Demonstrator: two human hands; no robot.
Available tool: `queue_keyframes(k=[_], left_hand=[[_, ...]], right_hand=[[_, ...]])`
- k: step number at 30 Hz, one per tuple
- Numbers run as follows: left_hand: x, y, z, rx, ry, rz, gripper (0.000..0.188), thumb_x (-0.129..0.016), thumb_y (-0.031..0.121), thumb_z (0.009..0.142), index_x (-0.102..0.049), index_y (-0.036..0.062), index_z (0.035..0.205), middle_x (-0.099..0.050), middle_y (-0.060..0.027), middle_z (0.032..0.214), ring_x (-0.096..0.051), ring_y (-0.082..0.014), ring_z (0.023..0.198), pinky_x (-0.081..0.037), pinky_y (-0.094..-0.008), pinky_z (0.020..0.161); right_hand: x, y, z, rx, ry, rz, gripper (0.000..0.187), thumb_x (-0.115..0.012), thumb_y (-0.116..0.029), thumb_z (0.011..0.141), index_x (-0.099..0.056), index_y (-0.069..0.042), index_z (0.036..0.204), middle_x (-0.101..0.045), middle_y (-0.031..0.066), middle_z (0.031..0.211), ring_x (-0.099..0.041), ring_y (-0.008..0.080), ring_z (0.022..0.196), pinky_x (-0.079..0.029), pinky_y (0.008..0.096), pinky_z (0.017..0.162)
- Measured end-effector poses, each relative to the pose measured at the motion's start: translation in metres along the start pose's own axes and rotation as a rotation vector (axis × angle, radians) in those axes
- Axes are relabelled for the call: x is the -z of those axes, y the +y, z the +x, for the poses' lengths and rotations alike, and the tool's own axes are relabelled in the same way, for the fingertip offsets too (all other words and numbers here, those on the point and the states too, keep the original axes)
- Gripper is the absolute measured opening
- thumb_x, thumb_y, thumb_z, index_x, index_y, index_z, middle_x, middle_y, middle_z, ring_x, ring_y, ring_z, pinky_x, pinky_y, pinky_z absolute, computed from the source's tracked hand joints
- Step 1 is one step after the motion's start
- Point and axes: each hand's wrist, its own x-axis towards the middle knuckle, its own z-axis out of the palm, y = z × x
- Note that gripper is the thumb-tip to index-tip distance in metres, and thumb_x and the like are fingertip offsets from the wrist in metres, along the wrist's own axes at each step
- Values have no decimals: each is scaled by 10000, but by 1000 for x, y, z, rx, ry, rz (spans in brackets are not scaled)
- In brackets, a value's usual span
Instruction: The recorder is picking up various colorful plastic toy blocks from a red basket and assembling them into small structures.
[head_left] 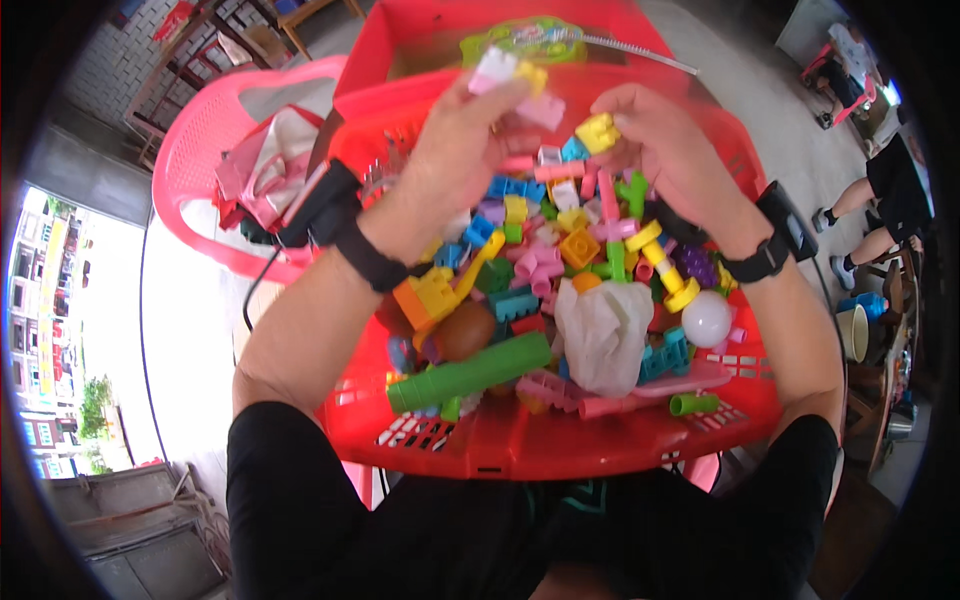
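My left hand (450,145) is raised over the far left part of a red plastic basket (500,452). Its fingers pinch a cluster of pink, white and yellow toy building blocks (543,109), slightly blurred. Across from it, my right hand (665,145) grips a yellow building block (598,132) with a blue block (574,150) against its lower left side. The two held pieces are apart. Beneath my hands the basket is heaped with colourful blocks and pipe pieces, among them a yellow dumbbell-shaped toy (648,238) and an orange block (579,248).
Nearer me in the basket lie a thick green tube (470,373), a crumpled whitish sheet (606,340), a white ball (706,319) and a brown rounded piece (466,332). Behind stands a red box (362,72) with a green toy (522,42). A pink chair (178,190) is left; people are right.
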Motion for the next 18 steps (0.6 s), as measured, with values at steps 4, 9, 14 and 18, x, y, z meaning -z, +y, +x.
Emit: queue_keyframes(k=[4, 9, 14, 18], left_hand=[[14, 4, 8, -93, -29, 83, 179, -560, 74, 888, -559, 27, 1060, -633, -79, 1008, -630, -180, 897, -553, -326, 733], [0, 0, 5, -241, -50, 266, 205, -613, 183, 861, -544, 56, 1007, -607, -27, 781, -560, -93, 605, -513, -221, 566], [-5, 1, -3, -84, -28, 379, 279, -642, 89, 815, -537, 32, 1068, -601, -36, 829, -595, -113, 710, -525, -229, 524], [-2, 6, -6, -316, -35, 621, 339, -641, 108, 777, -555, -11, 1082, -621, -85, 875, -597, -158, 792, -493, -275, 705]], right_hand=[[2, 10, 5, 14, -13, -275, 184, -501, -124, 899, -545, -24, 1047, -592, 47, 917, -610, 120, 814, -493, 255, 739], [-13, 21, -2, 142, -58, -824, 165, -546, -71, 840, -556, -30, 999, -585, 75, 920, -609, 151, 813, -478, 288, 725], [-19, 39, -10, 358, -219, -1218, 252, -526, -31, 791, -563, -79, 1036, -530, 124, 1018, -577, 290, 904, -469, 352, 795], [-39, 42, -18, 605, -212, -1422, 331, -536, 1, 750, -562, -80, 1070, -502, 127, 1115, -554, 303, 972, -461, 368, 841]])
